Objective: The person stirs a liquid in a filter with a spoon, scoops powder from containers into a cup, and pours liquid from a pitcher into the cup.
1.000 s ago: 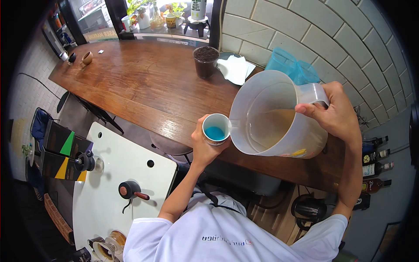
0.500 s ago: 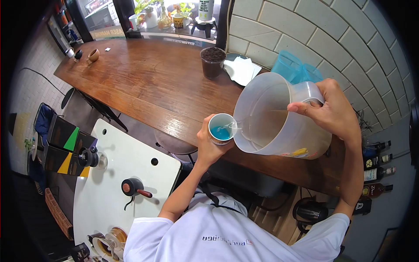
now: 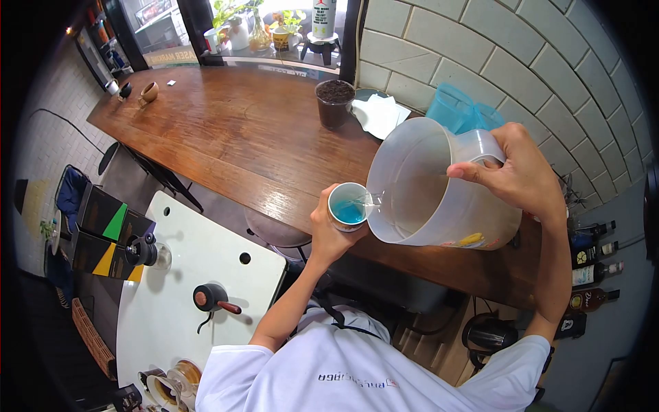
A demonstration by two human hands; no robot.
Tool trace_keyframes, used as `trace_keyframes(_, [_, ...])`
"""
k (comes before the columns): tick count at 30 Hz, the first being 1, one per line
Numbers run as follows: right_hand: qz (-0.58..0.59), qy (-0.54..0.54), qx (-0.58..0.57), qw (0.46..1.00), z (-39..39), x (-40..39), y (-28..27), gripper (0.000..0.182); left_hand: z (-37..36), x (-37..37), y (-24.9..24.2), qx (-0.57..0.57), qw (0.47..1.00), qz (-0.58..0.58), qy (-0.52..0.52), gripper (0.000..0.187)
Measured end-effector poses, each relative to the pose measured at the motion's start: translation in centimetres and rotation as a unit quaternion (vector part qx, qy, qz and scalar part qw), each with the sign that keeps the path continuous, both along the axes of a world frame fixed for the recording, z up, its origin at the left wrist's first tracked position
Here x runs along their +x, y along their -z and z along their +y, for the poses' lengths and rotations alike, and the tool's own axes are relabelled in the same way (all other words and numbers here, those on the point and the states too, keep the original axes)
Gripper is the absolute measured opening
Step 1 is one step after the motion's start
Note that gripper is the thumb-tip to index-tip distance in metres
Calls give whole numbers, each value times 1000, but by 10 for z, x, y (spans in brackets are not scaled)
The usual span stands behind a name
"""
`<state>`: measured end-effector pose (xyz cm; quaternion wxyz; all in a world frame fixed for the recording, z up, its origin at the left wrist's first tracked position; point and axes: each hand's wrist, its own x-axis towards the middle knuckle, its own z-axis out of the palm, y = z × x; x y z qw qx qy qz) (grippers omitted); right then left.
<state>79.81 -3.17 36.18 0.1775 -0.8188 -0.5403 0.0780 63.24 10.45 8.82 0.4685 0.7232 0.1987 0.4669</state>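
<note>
My right hand (image 3: 518, 175) grips the handle of a large translucent plastic pitcher (image 3: 473, 213). The pitcher is tilted to the left, and clear liquid runs from its spout into a small cup (image 3: 348, 193). Blue liquid (image 3: 347, 211) shows inside that cup, which looks pale with a darker pattern low on its side. Wrapped round the cup from the left and below is my left hand (image 3: 332, 237). The cup is held just under the spout, over the front edge of the wooden counter (image 3: 226, 137).
Behind the pitcher stand blue translucent containers (image 3: 449, 108), white napkins (image 3: 379, 115) and a cup of dark grounds (image 3: 334, 106). A white table (image 3: 185, 254) at lower left bears a gooseneck kettle (image 3: 209, 297) and a hand grinder (image 3: 143, 250). Bottles (image 3: 592, 276) and a black kettle (image 3: 489, 334) are at right.
The blue liquid in the cup looks slightly higher as the stream keeps running. Both hands hold nearly the same pose; the view has shifted a little.
</note>
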Motion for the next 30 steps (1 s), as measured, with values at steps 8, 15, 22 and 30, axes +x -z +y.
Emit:
trace_keyframes(8, [4, -4, -2, 1000, 3, -2, -2, 61, 0, 0, -1, -2, 1000, 6, -6, 74])
trace_keyframes(15, [-5, -14, 3, 1000, 4, -4, -5, 62, 0, 0, 0, -6, 1000, 9, -5, 75])
trace_keyframes(22, [0, -17, 3, 1000, 4, -1, -5, 63, 0, -1, -1, 5, 1000, 18, -7, 74])
trace_keyframes(30, [-2, -21, 23, 1000, 1, -3, -3, 50, 0, 0, -1, 2, 1000, 14, -9, 74])
